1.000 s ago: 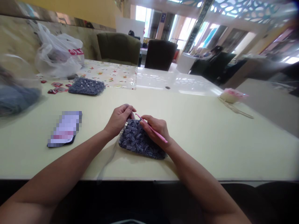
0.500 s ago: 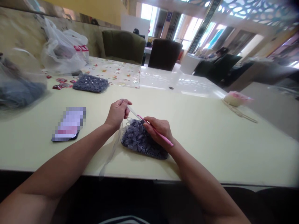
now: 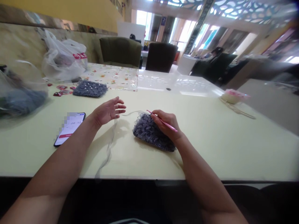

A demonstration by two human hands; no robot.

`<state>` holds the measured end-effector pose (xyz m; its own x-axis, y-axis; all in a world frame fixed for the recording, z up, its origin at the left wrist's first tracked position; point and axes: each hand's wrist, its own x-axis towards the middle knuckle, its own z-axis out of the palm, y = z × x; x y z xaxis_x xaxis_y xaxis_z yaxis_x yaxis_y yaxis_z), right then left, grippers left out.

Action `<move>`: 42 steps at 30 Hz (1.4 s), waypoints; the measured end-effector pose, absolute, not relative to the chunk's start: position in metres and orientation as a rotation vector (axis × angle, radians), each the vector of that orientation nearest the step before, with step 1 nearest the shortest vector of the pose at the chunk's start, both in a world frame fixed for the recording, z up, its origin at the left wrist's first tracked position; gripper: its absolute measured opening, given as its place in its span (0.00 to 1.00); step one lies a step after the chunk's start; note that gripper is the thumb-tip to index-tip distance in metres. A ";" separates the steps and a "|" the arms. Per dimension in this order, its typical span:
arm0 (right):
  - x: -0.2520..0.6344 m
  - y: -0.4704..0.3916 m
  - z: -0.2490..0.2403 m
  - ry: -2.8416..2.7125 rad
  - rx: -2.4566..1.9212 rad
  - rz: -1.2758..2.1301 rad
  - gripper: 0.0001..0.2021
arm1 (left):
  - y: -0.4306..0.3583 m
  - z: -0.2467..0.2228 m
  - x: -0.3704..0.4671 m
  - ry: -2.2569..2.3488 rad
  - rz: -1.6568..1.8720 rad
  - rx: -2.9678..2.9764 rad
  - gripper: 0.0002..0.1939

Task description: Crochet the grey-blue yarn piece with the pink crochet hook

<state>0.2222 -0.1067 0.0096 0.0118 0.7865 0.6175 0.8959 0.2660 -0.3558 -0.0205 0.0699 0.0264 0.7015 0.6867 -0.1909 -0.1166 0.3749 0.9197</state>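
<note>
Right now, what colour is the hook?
The hook is pink; it shows best in the head view, the only one.

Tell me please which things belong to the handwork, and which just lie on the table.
In the work:
pink hook, in the right hand
ruffled grey piece, beneath that hand
pale ribbon, at the left hand

Apparently lying about:
phone
farther grey piece
white bag
red packets
pink-and-cream bundle
clear bag, possibly related

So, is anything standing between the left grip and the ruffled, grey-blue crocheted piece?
No solid object shows between the left grip and the crocheted piece; only a thin, translucent grey ribbon runs across the gap toward the slim pink crochet hook.
</note>
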 end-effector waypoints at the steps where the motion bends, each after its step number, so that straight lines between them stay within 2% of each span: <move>1: 0.224 -0.107 0.010 -1.772 -1.541 -0.177 0.16 | 0.069 0.027 -0.020 0.594 0.572 1.034 0.18; 6: 0.224 -0.106 0.010 -1.750 -1.546 -0.128 0.17 | 0.048 0.030 -0.006 0.357 0.674 0.903 0.17; 11: 0.214 -0.106 0.007 -1.768 -1.523 -0.039 0.17 | 0.017 0.030 0.012 0.172 1.007 1.035 0.10; 14: 0.206 -0.107 0.005 -1.814 -1.488 -0.033 0.16 | 0.008 0.028 0.015 0.178 1.175 1.422 0.09; 17: 0.201 -0.108 0.004 -1.839 -1.462 -0.041 0.16 | 0.007 0.024 0.013 0.204 1.282 2.055 0.08; 20: 0.202 -0.108 0.002 -1.823 -1.465 -0.037 0.16 | 0.010 0.019 0.013 0.255 1.288 2.526 0.09; 22: 0.202 -0.108 0.001 -1.799 -1.475 -0.039 0.17 | 0.009 0.016 0.016 0.354 1.222 2.620 0.10; 24: 0.202 -0.108 0.001 -1.784 -1.481 -0.050 0.17 | 0.006 0.012 0.020 0.454 1.125 2.538 0.10; 27: 0.201 -0.108 0.002 -1.767 -1.469 -0.075 0.16 | 0.000 0.007 0.025 0.497 0.917 2.094 0.10; 32: 0.198 -0.109 0.002 -1.751 -1.448 -0.070 0.14 | -0.008 0.002 0.028 0.455 0.566 1.210 0.20; 38: 0.192 -0.111 0.000 -1.759 -1.356 -0.220 0.14 | -0.006 0.013 0.026 0.466 0.456 1.023 0.22; 42: 0.190 -0.114 0.004 -1.795 -1.284 -0.128 0.12 | 0.001 0.017 0.021 0.460 0.447 1.063 0.28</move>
